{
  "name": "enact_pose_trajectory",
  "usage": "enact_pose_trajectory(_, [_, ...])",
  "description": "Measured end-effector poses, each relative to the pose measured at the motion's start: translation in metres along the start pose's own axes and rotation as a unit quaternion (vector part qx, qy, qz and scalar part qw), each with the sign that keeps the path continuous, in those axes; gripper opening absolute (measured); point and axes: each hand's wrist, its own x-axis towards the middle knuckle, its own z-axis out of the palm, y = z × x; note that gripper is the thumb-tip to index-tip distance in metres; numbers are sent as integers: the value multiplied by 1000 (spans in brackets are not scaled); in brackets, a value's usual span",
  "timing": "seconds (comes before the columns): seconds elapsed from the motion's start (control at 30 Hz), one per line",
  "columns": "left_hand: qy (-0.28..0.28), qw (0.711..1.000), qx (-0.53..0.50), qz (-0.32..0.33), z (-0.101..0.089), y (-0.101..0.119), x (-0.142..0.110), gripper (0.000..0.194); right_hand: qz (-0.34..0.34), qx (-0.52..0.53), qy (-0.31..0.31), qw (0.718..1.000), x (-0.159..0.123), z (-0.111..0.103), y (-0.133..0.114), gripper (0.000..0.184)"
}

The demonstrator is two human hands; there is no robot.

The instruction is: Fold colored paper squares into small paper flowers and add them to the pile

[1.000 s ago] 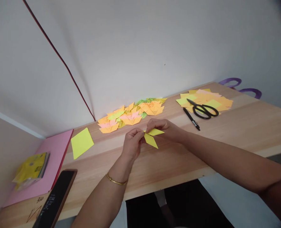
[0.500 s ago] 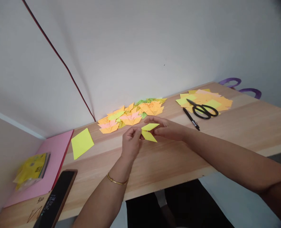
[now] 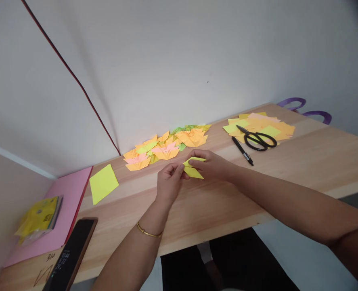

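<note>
Hands: two, left hand (image 3: 169,182) and right hand (image 3: 212,163), mid-frame
Held paper (image 3: 193,172): one yellow piece
Folded shapes (image 3: 166,152): a dozen or so by my eye, mid-frame, too overlapped to count surely
Paper heap (image 3: 283,129): one, right
Yellow square (image 3: 104,184): one, left
Scissors (image 3: 252,133): one pair, right
Pen (image 3: 242,150): one, right
Phone (image 3: 76,246): one, lower left
Packet (image 3: 41,214): one, left
Bangle (image 3: 143,230): one, lower middle
Purple loops (image 3: 327,116): two, right
</note>
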Motion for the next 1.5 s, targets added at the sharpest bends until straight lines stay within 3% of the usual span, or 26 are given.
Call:
enact_pose_trajectory(0.23, [-19,1000,-22,-3,0,-3,1,23,-20,-42,15,999,-1,-1,-2,20])
enact_pose_trajectory(0.43, [9,1000,-28,9,-1,-3,1,21,11,-6,-47,999,3,-4,5,32])
enact_pose_trajectory(0.6, [12,997,-78,-3,3,-6,1,21,-7,-20,-33,999,5,-2,8,27])
enact_pose_trajectory(0.8, [-23,987,-141,-75,6,-2,0,23,-25,-70,-28,997,6,-6,10,20])
enact_pose_trajectory(1.03, [-69,991,-85,-82,2,-3,2,22,-48,-150,-65,985,5,-12,7,14])
enact_pose_trajectory(1.5, [-109,982,-97,-124,0,0,0,22,-56,-112,-52,991,7,-19,7,27])
